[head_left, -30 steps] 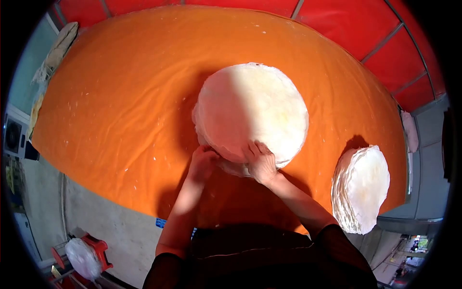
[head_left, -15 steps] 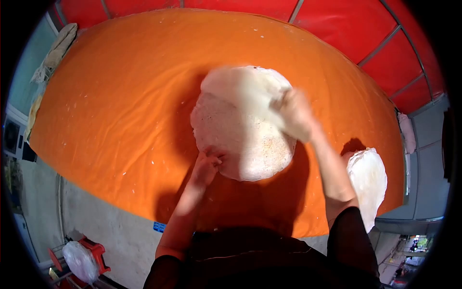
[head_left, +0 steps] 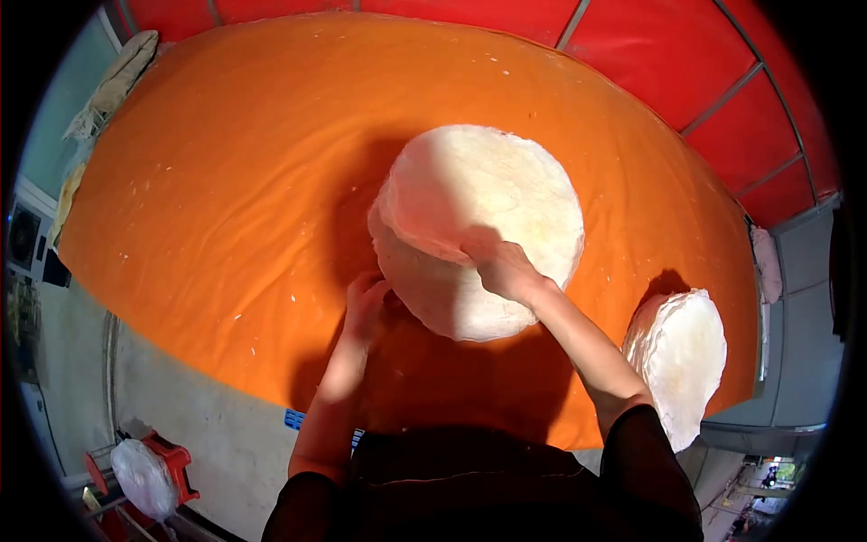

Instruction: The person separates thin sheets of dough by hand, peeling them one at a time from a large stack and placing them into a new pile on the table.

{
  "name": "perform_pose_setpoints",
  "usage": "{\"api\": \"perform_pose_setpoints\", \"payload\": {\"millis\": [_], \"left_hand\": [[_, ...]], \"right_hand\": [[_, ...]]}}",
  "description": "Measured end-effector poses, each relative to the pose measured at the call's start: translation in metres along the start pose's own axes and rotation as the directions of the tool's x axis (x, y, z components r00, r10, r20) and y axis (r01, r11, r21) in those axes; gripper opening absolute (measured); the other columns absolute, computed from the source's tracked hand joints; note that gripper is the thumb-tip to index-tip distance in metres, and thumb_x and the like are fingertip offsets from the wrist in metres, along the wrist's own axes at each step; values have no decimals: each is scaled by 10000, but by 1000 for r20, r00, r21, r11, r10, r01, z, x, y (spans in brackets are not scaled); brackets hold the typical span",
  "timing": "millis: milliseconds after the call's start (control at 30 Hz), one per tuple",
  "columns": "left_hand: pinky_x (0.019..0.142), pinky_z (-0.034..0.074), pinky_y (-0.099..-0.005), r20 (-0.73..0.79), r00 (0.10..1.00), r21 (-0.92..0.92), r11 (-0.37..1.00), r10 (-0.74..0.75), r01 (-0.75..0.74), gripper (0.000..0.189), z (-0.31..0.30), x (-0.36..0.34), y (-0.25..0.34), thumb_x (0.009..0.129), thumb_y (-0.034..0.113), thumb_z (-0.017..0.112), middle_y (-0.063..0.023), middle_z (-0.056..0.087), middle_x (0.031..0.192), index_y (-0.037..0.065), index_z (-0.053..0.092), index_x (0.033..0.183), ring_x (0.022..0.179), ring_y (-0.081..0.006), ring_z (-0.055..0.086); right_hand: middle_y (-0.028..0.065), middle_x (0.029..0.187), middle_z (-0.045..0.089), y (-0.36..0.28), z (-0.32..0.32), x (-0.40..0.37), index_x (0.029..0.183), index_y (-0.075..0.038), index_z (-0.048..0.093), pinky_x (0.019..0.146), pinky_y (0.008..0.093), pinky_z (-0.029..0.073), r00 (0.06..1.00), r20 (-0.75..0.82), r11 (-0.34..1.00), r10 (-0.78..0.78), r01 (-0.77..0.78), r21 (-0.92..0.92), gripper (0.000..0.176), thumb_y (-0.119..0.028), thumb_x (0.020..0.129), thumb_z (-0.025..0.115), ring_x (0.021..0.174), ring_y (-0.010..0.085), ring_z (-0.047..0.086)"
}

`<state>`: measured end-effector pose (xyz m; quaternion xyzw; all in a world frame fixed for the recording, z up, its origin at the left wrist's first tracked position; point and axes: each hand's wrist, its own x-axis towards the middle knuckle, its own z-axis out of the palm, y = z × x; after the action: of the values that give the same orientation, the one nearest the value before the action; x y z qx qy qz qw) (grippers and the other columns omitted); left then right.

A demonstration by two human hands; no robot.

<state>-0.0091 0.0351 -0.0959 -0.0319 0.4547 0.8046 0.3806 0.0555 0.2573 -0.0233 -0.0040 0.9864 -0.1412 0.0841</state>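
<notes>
A round pile of thin, pale sheets point(head_left: 506, 181) lies on the orange cloth point(head_left: 226, 181) in front of me. My right hand point(head_left: 506, 269) is closed on the lower edge of a top sheet, whose rim is lifted or folded over the pile. Beside the pile's lower left edge is my left hand point(head_left: 366, 303), its fingers bent and partly in shadow; whether they grip an edge is unclear. A second thick pile of white sheets point(head_left: 682, 361) rests at the right edge of the cloth, near my right forearm.
Red panels point(head_left: 668, 63) stand behind the cloth. On the lower left floor is a red stool point(head_left: 172, 461) with a plastic-wrapped bundle point(head_left: 144, 479). Rolled cloth point(head_left: 126, 72) lies at the upper left corner, and a blue crate point(head_left: 294, 419) shows below the front edge.
My right hand has moved down and left from the pile's right side to its lower middle. A pale sheet now covers the upper right. My left hand has shifted slightly left.
</notes>
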Motion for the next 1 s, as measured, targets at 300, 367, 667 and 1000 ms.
{"api": "perform_pose_setpoints", "payload": {"millis": [300, 367, 667, 1000], "left_hand": [[911, 384, -460, 252, 967, -510, 843, -41, 169, 673, 18, -11, -10, 869, 590, 254, -158, 487, 1218, 67, 377, 1275, 1102, -325, 469], [913, 383, -459, 314, 949, -498, 850, -8, 172, 661, 20, -12, -7, 870, 583, 272, -165, 493, 1206, 75, 376, 1278, 1101, -332, 469], [914, 383, -418, 26, 981, -187, 963, -194, 196, 524, 57, 0, -23, 889, 438, 417, -164, 489, 1187, 61, 382, 1252, 1089, -305, 470], [803, 460, -315, 89, 988, 76, 988, 128, -135, 391, 35, -44, -18, 785, 82, 596, -91, 559, 1058, -5, 479, 1147, 949, -206, 547]], "right_hand": [[152, 904, 542, -62, 78, -45, 1132, 40, 448, 604, 396, 459, 835, -510, 962, -206, 79, -260, 412, -159, 781, 528, 793, 349, 548], [118, 901, 548, -52, 84, -40, 1187, 2, 431, 605, 376, 461, 851, -519, 995, -80, 33, -98, 403, -140, 812, 479, 777, 317, 554], [20, 671, 624, -16, -164, -87, 857, 18, 640, 526, 238, 472, 812, -408, 759, 416, -64, 648, 150, -89, 753, 629, 579, 106, 576], [149, 986, 606, 139, 25, -166, 1044, 74, 537, 811, 329, 490, 731, 193, -379, 654, 96, 920, 382, -97, 730, 671, 908, 247, 593]]}}
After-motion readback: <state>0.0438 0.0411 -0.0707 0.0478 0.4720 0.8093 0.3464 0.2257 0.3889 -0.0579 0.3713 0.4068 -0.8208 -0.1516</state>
